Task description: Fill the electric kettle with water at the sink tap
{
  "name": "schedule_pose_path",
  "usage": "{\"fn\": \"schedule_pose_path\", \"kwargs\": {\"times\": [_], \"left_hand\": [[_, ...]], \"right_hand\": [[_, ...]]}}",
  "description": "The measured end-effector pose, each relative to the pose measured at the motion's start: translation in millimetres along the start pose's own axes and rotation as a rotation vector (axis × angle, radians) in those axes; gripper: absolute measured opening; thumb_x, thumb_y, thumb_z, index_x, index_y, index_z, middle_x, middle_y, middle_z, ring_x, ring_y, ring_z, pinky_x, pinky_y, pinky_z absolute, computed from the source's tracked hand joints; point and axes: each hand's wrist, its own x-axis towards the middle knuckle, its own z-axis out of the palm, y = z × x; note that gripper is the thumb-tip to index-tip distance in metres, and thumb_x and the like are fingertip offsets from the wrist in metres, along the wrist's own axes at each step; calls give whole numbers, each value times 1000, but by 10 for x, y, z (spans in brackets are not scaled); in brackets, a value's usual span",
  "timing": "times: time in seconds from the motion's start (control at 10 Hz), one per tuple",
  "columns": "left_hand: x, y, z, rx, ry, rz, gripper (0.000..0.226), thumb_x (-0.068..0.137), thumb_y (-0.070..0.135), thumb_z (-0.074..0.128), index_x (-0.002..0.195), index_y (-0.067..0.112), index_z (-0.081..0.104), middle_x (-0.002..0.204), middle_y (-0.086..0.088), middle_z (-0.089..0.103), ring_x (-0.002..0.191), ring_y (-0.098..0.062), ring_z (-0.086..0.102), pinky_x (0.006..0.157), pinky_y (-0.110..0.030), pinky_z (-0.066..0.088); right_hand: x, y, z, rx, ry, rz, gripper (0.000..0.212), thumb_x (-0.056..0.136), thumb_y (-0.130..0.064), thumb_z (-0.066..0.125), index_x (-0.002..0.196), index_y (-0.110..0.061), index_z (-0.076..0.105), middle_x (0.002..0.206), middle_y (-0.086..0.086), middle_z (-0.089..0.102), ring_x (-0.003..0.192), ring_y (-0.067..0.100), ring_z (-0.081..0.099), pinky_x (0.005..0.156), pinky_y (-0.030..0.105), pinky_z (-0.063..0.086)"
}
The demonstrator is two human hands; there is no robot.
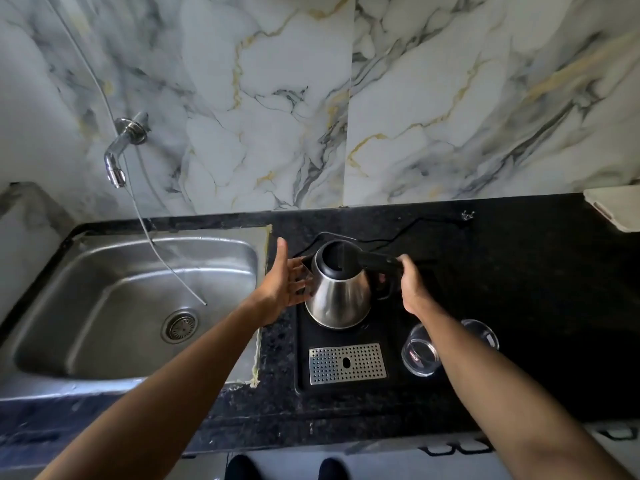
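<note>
A steel electric kettle [337, 299] with a black lid and black handle stands on a black tray [304, 355] on the dark counter, right of the sink. My right hand [412, 285] is closed around the kettle's handle. My left hand [285, 282] is open, fingers spread, palm against the kettle's left side by the spout. The steel sink [104, 306] lies to the left. A chrome wall tap [117, 161] sticks out of the marble wall above the sink's back edge; no water runs from it.
A perforated metal drip grille [347, 363] sits in the tray in front of the kettle. Two clear glasses [420, 351] lie right of the tray, under my right forearm. A thin hose [162, 258] hangs from the wall into the sink. A black cord [398, 237] runs behind the kettle.
</note>
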Motion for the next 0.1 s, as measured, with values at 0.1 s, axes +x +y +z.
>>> {"fn": "schedule_pose_path", "kwargs": {"times": [0.1], "left_hand": [[-52,52,-62,28,-48,-31,99,79,87,12,140,19,49,154,-13,44,133,-30,48,95,-44,50]], "right_hand": [[-18,-187,-52,-148,-104,57,35,91,-41,45,75,-21,70,67,-6,73,68,10,66,63,27,47]]}}
